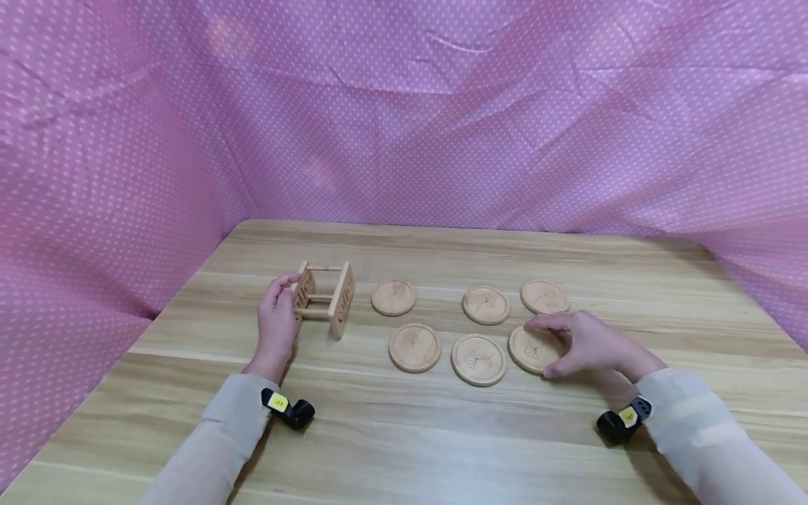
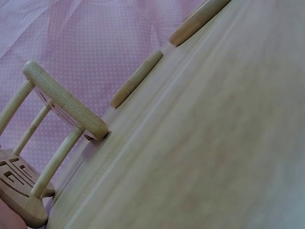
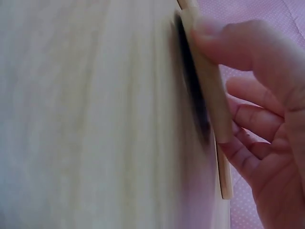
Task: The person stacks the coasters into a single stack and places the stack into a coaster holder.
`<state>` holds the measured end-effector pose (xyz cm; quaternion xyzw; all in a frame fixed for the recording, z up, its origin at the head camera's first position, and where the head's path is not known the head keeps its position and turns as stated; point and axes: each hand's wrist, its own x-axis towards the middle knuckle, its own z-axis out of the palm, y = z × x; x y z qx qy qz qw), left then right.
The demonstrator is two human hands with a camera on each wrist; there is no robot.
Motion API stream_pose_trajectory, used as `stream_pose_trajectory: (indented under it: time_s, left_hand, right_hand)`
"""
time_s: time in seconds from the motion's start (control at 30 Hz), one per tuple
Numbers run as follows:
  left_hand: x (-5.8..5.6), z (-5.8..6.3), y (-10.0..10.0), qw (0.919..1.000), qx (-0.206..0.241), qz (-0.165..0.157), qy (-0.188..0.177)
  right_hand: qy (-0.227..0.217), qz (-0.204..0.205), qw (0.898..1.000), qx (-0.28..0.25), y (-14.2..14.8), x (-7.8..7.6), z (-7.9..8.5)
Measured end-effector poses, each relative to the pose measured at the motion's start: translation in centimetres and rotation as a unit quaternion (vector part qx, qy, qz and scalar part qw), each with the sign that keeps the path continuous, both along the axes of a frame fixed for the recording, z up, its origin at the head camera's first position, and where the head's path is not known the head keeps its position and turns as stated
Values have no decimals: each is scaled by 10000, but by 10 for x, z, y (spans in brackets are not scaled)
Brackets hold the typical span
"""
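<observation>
Right hand [image 1: 590,341] pinches a round, line-engraved wooden coaster [image 1: 527,353]; left hand [image 1: 278,322] grips a fretted rack [image 1: 341,303].

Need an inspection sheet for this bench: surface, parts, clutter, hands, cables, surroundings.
Surface: wood-grain tabletop, light reflection toward the near side.
Rack: wooden rack, two cut-out side panels joined by rods, at the left of the discs.
Discs: six wooden discs with engraved line designs, in two rough rows of three.
Clutter: nothing seen.
Left hand: grips the rack's left panel.
Right hand: pinches the front-right disc; the right wrist view shows a dark band along its underside.
Wrist gear: black wrist device over each sleeve cuff, yellow label on it.
Cables: nothing seen.
Surroundings: pink polka-dot cloth behind and at both sides.
</observation>
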<state>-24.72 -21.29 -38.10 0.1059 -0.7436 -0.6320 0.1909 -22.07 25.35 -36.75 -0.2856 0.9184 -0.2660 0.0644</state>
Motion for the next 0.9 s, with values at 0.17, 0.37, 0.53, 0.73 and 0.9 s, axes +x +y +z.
stream_pose_trajectory:
  time_s: [0.17,0.37,0.53,0.73,0.9]
  left_hand:
    - [0,-1,0,9999,64,-62,53]
    - [1,2,1,9999,4,-124,66]
    - [2,3,1,9999,-61,-118,49]
    - [2,3,1,9999,-13,-98,43]
    - [3,4,2,9999,-2,-89,88]
  right_hand:
    - [237,-84,9996,-104,-1,1,3]
    - [458,-16,9988,-147,-4,1,9]
    - [539,-187,9980,-262,-8,1,12]
    - [836,-150,9959,-297,-16,-1,13]
    - [915,25,9948,-441,-25,-2,14]
